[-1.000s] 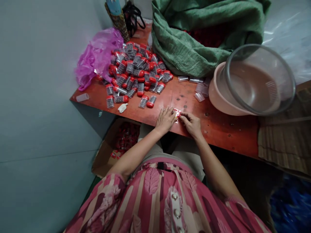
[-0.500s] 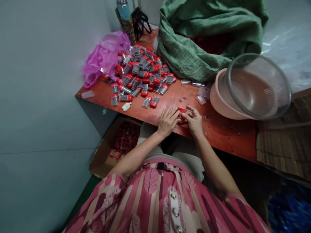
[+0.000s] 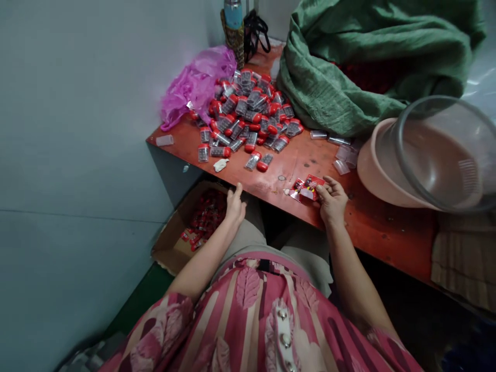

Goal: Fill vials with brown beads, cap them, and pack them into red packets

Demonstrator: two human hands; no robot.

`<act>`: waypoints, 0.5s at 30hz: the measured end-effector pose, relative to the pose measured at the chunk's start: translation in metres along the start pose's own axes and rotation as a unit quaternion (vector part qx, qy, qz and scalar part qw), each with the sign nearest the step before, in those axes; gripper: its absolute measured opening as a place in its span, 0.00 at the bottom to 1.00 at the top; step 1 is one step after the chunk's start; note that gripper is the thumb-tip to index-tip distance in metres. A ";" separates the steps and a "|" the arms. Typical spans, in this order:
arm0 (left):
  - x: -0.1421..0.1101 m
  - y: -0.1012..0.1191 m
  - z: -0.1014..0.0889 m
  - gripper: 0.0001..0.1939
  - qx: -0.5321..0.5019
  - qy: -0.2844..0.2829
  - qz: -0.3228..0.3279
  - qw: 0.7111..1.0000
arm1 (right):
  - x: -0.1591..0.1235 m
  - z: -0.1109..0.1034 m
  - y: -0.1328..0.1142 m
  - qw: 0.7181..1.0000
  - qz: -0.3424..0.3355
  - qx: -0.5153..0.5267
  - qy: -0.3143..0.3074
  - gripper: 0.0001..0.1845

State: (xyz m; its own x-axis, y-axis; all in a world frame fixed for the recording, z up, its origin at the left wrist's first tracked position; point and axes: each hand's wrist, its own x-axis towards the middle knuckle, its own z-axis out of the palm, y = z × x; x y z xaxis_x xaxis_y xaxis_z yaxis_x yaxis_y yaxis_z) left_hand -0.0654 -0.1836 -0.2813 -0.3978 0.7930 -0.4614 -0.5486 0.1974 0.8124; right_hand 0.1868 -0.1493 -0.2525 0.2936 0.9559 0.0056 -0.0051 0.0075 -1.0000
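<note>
My right hand (image 3: 333, 202) pinches the edge of a red printed card (image 3: 311, 181) with dark and yellow figures. The card lies over the tabletop near its front edge, and a shiny, clear-looking part shows at its left side. My left hand (image 3: 235, 205) is off the table's front edge, above the right side of a cardboard box (image 3: 167, 251). Its fingers are partly spread, and I see nothing in them. Inside the box lie many small red packed pieces (image 3: 205, 217).
A pile of clear tubes with red caps (image 3: 251, 111) covers the left of the red table (image 3: 372, 227). Behind are a pink plastic bag (image 3: 197, 82), a bottle (image 3: 233, 15) and a green sack (image 3: 310, 93). Loose clear tubes (image 3: 343, 155) lie beside a pink basin (image 3: 377, 165).
My left hand has left the card and moved left and down toward the box. The right hand still holds the card, now more exposed. The view has shifted left.
</note>
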 end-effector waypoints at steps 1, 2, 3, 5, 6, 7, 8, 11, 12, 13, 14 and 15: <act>0.001 0.000 0.004 0.15 -0.041 -0.042 -0.026 0.998 | 0.000 0.000 -0.001 1.000 0.003 0.005 0.003 0.24; 0.001 0.001 0.006 0.13 -0.078 -0.071 -0.047 0.993 | -0.001 0.000 -0.001 1.000 0.007 0.008 0.003 0.24; 0.001 0.002 0.008 0.10 -0.109 -0.081 -0.063 0.989 | -0.002 0.000 -0.003 1.000 0.011 0.009 0.004 0.24; -0.002 0.004 0.009 0.06 -0.139 -0.064 -0.094 0.984 | -0.004 -0.001 -0.006 1.000 0.020 0.005 0.000 0.24; -0.006 0.004 0.009 0.04 -0.141 -0.050 -0.109 0.983 | -0.005 -0.001 -0.007 1.000 0.026 0.000 -0.004 0.24; -0.011 0.004 0.008 0.03 -0.138 -0.038 -0.121 0.982 | -0.006 -0.001 -0.009 0.999 0.034 -0.006 -0.011 0.24; -0.018 0.003 0.006 0.04 -0.134 -0.036 -0.129 0.982 | -0.007 -0.002 -0.011 0.999 0.043 -0.009 -0.019 0.24; -0.044 -0.001 0.000 0.08 -0.113 -0.085 -0.126 0.982 | -0.010 0.001 -0.019 0.997 0.058 -0.004 -0.054 0.23; -0.052 -0.001 -0.001 0.10 -0.095 -0.107 -0.119 0.983 | -0.011 0.003 -0.023 0.996 0.061 0.001 -0.069 0.22; -0.058 -0.001 -0.002 0.13 -0.067 -0.121 -0.109 0.984 | -0.013 0.006 -0.026 0.994 0.065 0.006 -0.088 0.21; -0.062 0.000 -0.003 0.16 -0.034 -0.129 -0.098 0.986 | -0.015 0.010 -0.030 0.992 0.071 0.008 -0.109 0.21; -0.064 0.002 -0.002 0.19 0.003 -0.131 -0.090 0.987 | -0.017 0.015 -0.033 0.988 0.080 0.011 -0.129 0.21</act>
State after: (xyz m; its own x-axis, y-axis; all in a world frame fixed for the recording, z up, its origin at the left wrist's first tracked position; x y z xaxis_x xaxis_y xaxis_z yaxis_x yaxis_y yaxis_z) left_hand -0.0429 -0.2354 -0.2507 -0.0900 0.8670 -0.4902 -0.5886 0.3507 0.7284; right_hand 0.1681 -0.1614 -0.2193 0.0330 0.9883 -0.1488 -0.0539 -0.1469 -0.9877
